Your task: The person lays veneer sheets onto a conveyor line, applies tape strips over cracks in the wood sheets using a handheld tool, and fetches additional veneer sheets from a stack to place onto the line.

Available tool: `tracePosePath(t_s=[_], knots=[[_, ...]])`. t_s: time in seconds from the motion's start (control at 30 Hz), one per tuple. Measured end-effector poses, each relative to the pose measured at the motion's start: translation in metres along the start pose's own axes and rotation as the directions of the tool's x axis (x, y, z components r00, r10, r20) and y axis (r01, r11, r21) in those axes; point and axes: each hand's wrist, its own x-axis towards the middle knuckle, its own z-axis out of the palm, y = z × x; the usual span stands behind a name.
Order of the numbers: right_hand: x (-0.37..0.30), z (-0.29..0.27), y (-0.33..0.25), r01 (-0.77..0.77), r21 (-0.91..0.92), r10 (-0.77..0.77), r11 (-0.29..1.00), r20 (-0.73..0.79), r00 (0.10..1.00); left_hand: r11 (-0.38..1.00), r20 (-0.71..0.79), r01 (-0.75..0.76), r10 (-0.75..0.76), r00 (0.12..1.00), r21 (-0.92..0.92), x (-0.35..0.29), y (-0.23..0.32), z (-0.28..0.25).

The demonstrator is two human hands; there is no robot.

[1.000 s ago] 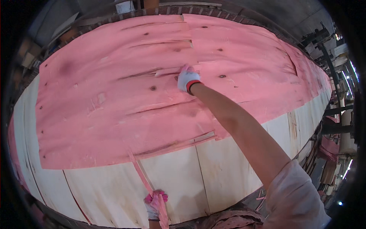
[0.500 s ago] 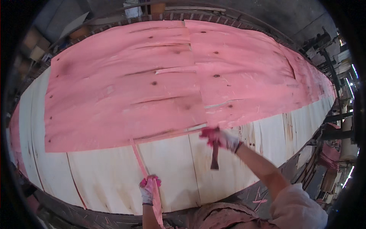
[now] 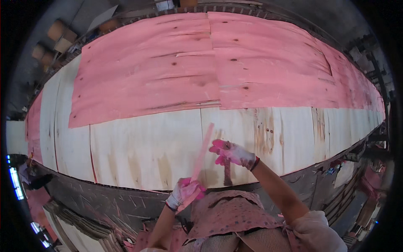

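Observation:
My left hand point(image 3: 185, 194), in a white glove with pink fingers, is closed round a long thin pink veneer strip point(image 3: 202, 154). The strip slants up and to the right over the pale veneer sheets point(image 3: 142, 147). Close to its right, my right hand point(image 3: 235, 153) wears a similar glove stained bright pink. From that hand hangs a flat, dark reddish tool with a flared end point(image 3: 227, 173), perhaps a blade; its upper part is hidden by the fingers. Pink veneer sheets point(image 3: 142, 80) with knots and splits lie beyond both hands.
Another pink veneer sheet point(image 3: 273, 71) meets the first along a seam. Scraps litter the dark ground point(image 3: 134, 201) below the near edge of the pile. At lower left is a stack of pale sheets point(image 3: 75, 227); more stacked boards point(image 3: 342, 201) lie at right.
The pink strip has come away from the pink sheet's near edge, raised and swung rightward in my left hand. My hands are closer together. The whole view has shifted.

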Motion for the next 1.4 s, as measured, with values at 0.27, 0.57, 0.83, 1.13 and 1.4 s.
tracePosePath(t_s=[0.27, 0.57, 0.83, 1.13, 1.4], knots=[[-0.038, 0.035, -0.02, 0.332, -0.151, -0.361, 0.931, -0.26, 0.895, 0.959, 0.132, -0.085, 0.051, 0.99, 0.269, 0.017, -0.03, -0.004], [-0.072, 0.061, -0.012, 0.105, -0.982, -0.751, 0.154, -0.047, 0.658, 0.986, -0.046, -0.082, 0.089, 0.995, 0.142, -0.003, -0.02, 0.052], [-0.035, 0.016, 0.071, 0.222, -0.62, -0.526, 0.753, -0.364, 0.768, 0.962, 0.018, -0.118, 0.117, 0.993, 0.244, 0.004, 0.01, 0.061], [-0.026, 0.015, 0.01, -0.049, 0.542, 0.035, 0.839, 0.036, 0.999, 0.966, 0.069, -0.112, 0.099, 0.993, 0.234, 0.041, 0.005, -0.012], [0.009, 0.03, -0.028, 0.191, 0.371, -0.074, 0.909, -0.307, 0.949, 0.993, -0.04, -0.087, 0.09, 0.995, 0.074, 0.044, 0.058, 0.01]])
